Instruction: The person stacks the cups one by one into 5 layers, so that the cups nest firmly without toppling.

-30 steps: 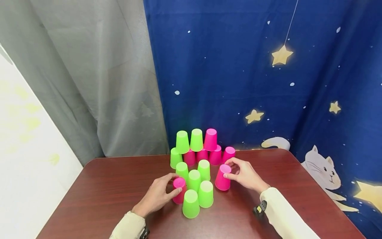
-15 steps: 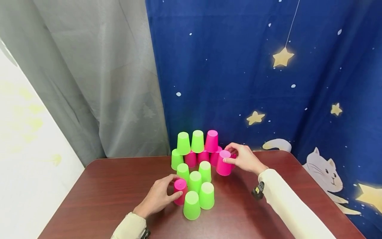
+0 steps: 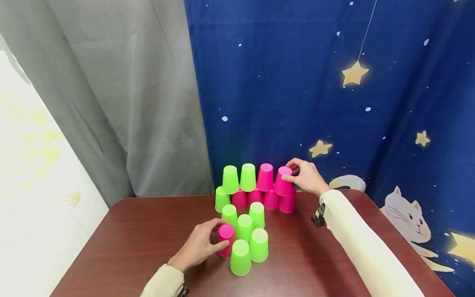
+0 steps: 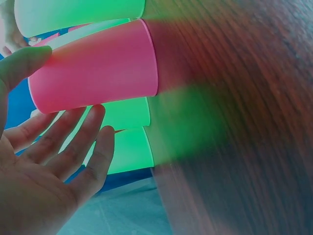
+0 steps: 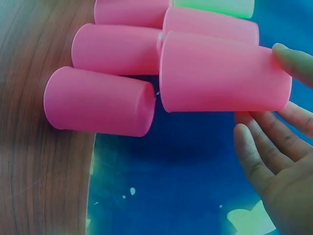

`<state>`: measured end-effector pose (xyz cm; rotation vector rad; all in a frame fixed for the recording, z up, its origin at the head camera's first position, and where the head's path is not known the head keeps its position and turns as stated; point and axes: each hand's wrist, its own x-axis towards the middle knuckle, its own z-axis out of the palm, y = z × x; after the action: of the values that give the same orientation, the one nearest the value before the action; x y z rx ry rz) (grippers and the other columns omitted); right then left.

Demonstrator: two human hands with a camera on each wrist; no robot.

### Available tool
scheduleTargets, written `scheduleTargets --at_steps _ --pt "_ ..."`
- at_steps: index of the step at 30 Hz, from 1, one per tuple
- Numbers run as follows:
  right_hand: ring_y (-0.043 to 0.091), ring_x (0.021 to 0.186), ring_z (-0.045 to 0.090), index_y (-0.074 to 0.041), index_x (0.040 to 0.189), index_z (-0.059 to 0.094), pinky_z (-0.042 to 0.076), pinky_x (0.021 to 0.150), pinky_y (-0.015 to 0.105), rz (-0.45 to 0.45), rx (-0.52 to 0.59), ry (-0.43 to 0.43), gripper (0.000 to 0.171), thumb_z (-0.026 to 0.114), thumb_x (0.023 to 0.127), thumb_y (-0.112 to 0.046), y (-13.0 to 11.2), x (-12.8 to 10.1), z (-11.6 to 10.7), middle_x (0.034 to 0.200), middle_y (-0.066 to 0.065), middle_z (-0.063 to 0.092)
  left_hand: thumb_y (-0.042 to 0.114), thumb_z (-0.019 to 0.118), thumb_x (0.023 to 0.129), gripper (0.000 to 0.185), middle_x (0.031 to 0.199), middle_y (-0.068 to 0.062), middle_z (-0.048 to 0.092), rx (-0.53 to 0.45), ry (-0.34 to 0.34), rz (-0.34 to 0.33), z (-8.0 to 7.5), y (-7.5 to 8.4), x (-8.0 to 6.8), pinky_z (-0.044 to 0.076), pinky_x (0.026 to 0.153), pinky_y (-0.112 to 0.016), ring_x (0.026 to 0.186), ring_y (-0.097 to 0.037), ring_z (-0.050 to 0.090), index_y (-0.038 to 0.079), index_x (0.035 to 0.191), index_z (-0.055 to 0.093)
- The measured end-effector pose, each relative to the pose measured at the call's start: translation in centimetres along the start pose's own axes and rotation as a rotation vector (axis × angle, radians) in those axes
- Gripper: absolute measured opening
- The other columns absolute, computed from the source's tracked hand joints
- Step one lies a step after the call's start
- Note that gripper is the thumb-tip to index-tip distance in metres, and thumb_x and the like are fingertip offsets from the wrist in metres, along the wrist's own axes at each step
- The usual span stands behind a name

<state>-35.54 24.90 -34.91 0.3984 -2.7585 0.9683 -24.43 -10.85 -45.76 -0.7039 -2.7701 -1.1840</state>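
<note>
My right hand (image 3: pixel 309 178) holds an upside-down pink cup (image 3: pixel 283 184) by its upper part, thumb on one side and fingers on the other. That cup is at the right end of the upper row, over the rightmost pink cup (image 3: pixel 287 203) of the lower row; whether it rests there I cannot tell. Beside it stand another pink cup (image 3: pixel 265 178) and two green cups, the nearer one a green cup (image 3: pixel 248 177). Nearer the front, my left hand (image 3: pixel 200 243) has its thumb and fingers round a pink cup (image 4: pixel 98 68) standing on the table.
Several green cups stand upside down in a cluster right of the left hand, the front green cup (image 3: pixel 240 259) closest to me. The lower row begins with a green cup (image 3: pixel 222 200) at left. Behind the brown table (image 3: pixel 148 231) hang a grey curtain (image 3: pixel 159 103) and blue curtain (image 3: pixel 274 82).
My right hand has carried its pink cup back and up, from the table in front of the lower row to the upper row's right end. The left hand stays round its cup.
</note>
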Motion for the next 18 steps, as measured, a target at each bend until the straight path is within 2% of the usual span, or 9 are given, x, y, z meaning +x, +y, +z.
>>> scheduleTargets --at_steps 5,11,18 --pt "0.033 0.106 0.066 -0.006 0.12 0.061 0.058 0.091 0.047 0.03 -0.001 0.014 0.042 0.078 0.088 -0.026 0.6 0.8 0.6 0.116 0.018 0.068 0.032 0.081 0.085 0.048 0.114 -0.003 0.069 -0.031 -0.013 0.008 0.1 -0.2 0.0 0.061 0.086 -0.04 0.1 -0.021 0.069 0.016 0.125 0.06" --pt "0.034 0.108 0.065 -0.005 0.122 0.061 0.058 0.093 0.047 0.064 0.009 0.039 0.042 0.076 0.089 -0.026 1.0 1.3 1.2 0.117 0.018 0.067 0.03 0.081 0.085 0.046 0.113 -0.001 0.069 -0.028 -0.007 0.01 0.0 0.0 -0.1 0.061 0.085 -0.038 0.098 -0.019 0.07 0.018 0.124 0.061" --pt "0.034 0.107 0.065 -0.006 0.122 0.061 0.058 0.092 0.046 0.074 0.022 0.046 0.041 0.076 0.089 -0.027 1.0 1.4 1.6 0.116 0.018 0.067 0.031 0.082 0.084 0.049 0.113 0.001 0.069 -0.009 0.025 -0.03 -0.9 0.3 0.0 0.061 0.083 -0.037 0.098 -0.016 0.068 0.017 0.126 0.06"
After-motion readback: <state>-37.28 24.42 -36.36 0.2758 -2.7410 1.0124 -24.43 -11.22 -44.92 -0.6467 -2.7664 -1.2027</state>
